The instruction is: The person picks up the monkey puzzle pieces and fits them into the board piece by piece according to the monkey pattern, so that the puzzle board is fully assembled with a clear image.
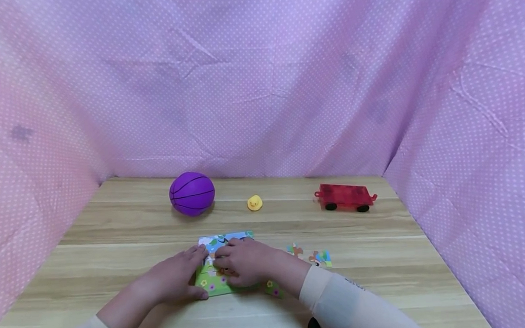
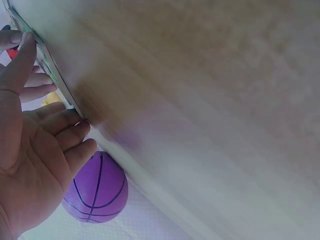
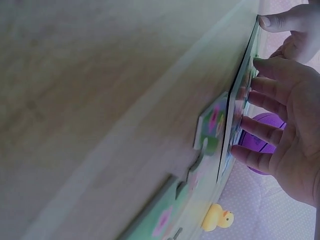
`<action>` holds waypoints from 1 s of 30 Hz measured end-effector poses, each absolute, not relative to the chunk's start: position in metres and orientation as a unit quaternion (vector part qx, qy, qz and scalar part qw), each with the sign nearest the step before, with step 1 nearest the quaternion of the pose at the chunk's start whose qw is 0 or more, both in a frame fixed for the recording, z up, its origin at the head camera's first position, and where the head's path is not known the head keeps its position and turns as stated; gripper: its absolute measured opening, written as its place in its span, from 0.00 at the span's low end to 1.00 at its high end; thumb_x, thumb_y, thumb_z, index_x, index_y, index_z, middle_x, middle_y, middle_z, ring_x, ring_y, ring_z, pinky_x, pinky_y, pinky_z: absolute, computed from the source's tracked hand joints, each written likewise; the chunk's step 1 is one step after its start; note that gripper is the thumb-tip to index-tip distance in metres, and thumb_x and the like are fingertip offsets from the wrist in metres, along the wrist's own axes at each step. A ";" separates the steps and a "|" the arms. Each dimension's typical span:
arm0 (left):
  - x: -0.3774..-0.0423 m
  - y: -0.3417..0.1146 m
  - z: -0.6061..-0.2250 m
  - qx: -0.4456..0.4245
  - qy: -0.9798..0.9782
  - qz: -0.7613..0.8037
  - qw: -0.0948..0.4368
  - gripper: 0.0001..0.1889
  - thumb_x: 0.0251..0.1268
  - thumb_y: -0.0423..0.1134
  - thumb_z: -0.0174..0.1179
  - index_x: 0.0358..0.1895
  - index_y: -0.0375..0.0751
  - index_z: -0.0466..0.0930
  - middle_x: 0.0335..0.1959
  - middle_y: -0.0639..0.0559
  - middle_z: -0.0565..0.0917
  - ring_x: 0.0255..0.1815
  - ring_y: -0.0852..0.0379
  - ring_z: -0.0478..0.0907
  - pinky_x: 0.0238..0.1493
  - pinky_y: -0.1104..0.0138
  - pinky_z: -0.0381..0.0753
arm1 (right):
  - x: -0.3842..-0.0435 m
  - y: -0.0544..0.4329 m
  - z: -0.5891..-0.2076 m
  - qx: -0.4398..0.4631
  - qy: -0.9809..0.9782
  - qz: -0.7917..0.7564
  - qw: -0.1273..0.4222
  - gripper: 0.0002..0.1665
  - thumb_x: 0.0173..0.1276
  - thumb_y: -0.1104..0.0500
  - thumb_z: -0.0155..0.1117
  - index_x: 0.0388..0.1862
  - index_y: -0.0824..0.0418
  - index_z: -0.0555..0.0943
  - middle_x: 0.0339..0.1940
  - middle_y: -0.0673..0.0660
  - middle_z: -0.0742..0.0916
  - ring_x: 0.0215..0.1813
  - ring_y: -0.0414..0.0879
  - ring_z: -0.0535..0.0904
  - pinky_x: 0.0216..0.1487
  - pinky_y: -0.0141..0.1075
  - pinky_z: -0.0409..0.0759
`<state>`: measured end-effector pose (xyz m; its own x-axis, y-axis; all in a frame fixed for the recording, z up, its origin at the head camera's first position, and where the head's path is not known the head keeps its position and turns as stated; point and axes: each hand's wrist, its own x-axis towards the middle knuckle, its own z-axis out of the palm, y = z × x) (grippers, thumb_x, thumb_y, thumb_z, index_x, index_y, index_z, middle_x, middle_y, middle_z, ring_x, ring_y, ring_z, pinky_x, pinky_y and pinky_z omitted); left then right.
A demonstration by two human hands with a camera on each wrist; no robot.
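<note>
A jigsaw puzzle in a flat tray, printed with blue sky, green grass and flowers, lies at the front middle of the table. My left hand is at its left edge, thumb near the lower corner and fingertips at the upper left. Over the picture is my right hand, its fingertips touching the puzzle surface and hiding much of it. In the right wrist view those fingers reach to the board, slightly bent and spread. Beside the tray, a loose flowered puzzle piece lies on the table.
More loose puzzle pieces lie right of the tray. Behind stand a purple basketball, a yellow rubber duck and a red toy wagon. A black object shows beside the right sleeve. Pink dotted cloth surrounds the table.
</note>
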<state>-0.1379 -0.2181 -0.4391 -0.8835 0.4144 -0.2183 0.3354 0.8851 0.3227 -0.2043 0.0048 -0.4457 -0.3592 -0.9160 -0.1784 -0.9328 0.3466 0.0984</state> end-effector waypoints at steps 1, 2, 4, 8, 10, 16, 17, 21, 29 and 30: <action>-0.138 -0.218 -0.439 0.194 0.961 0.141 0.141 0.55 0.50 0.66 0.68 0.75 0.34 0.58 0.75 0.35 0.61 0.74 0.35 0.60 0.72 0.43 0.63 | -0.204 0.005 -0.445 -0.563 0.820 0.092 0.047 0.30 0.74 0.36 0.49 0.72 0.39 0.68 0.73 0.41 0.71 0.73 0.45 0.66 0.73 0.45 0.68; -0.138 -0.218 -0.440 0.194 0.960 0.144 0.139 0.55 0.50 0.66 0.68 0.75 0.34 0.59 0.75 0.35 0.61 0.74 0.35 0.61 0.71 0.43 0.64 | -0.204 0.005 -0.445 -0.562 0.821 0.093 0.048 0.30 0.74 0.36 0.49 0.72 0.39 0.68 0.73 0.41 0.71 0.73 0.45 0.66 0.73 0.45 0.68; -0.138 -0.218 -0.439 0.195 0.960 0.144 0.140 0.54 0.50 0.66 0.68 0.74 0.34 0.60 0.75 0.35 0.61 0.74 0.34 0.60 0.71 0.42 0.64 | -0.204 0.005 -0.445 -0.561 0.821 0.096 0.048 0.30 0.74 0.37 0.49 0.73 0.39 0.67 0.73 0.41 0.71 0.74 0.45 0.65 0.73 0.45 0.67; -0.139 -0.218 -0.438 0.192 0.960 0.136 0.148 0.51 0.51 0.67 0.67 0.73 0.36 0.64 0.76 0.38 0.60 0.75 0.35 0.59 0.72 0.42 0.63 | -0.203 0.004 -0.444 -0.563 0.820 0.097 0.040 0.30 0.75 0.37 0.49 0.73 0.40 0.67 0.73 0.42 0.71 0.74 0.46 0.66 0.74 0.46 0.66; -0.139 -0.218 -0.437 0.194 0.961 0.132 0.149 0.50 0.51 0.67 0.67 0.72 0.36 0.65 0.76 0.38 0.60 0.75 0.35 0.58 0.72 0.42 0.62 | -0.203 0.004 -0.443 -0.563 0.820 0.097 0.036 0.30 0.75 0.37 0.49 0.73 0.41 0.68 0.73 0.42 0.71 0.73 0.47 0.66 0.73 0.46 0.68; -0.139 -0.219 -0.438 0.199 0.960 0.130 0.146 0.49 0.51 0.66 0.67 0.70 0.36 0.67 0.76 0.37 0.60 0.75 0.35 0.58 0.71 0.42 0.63 | -0.205 0.005 -0.444 -0.560 0.823 0.086 0.044 0.30 0.75 0.37 0.49 0.73 0.40 0.68 0.73 0.42 0.72 0.73 0.45 0.66 0.72 0.45 0.69; -0.139 -0.219 -0.439 0.199 0.960 0.131 0.146 0.49 0.51 0.66 0.67 0.70 0.36 0.67 0.76 0.37 0.60 0.75 0.35 0.58 0.71 0.42 0.63 | -0.205 0.005 -0.444 -0.560 0.823 0.082 0.049 0.30 0.75 0.37 0.49 0.73 0.40 0.68 0.73 0.41 0.71 0.73 0.45 0.66 0.72 0.44 0.69; -0.138 -0.218 -0.441 0.196 0.960 0.135 0.147 0.49 0.51 0.66 0.67 0.71 0.36 0.66 0.76 0.37 0.59 0.75 0.35 0.58 0.72 0.42 0.62 | -0.208 0.013 -0.443 -0.563 0.823 0.033 0.070 0.28 0.76 0.42 0.50 0.73 0.42 0.69 0.73 0.42 0.71 0.74 0.41 0.65 0.74 0.40 0.66; -0.136 -0.217 -0.438 0.194 0.960 0.135 0.149 0.48 0.51 0.65 0.67 0.70 0.36 0.67 0.77 0.37 0.59 0.76 0.35 0.56 0.73 0.42 0.60 | -0.229 0.056 -0.423 -0.476 0.873 -0.065 0.088 0.27 0.76 0.44 0.53 0.70 0.49 0.72 0.69 0.50 0.76 0.71 0.46 0.69 0.73 0.44 0.68; -0.136 -0.217 -0.438 0.192 0.960 0.134 0.151 0.48 0.51 0.65 0.67 0.70 0.36 0.67 0.77 0.37 0.59 0.76 0.36 0.56 0.73 0.42 0.60 | -0.232 0.064 -0.420 -0.458 0.881 -0.068 0.091 0.26 0.75 0.45 0.54 0.69 0.50 0.73 0.67 0.50 0.77 0.69 0.47 0.71 0.71 0.44 0.70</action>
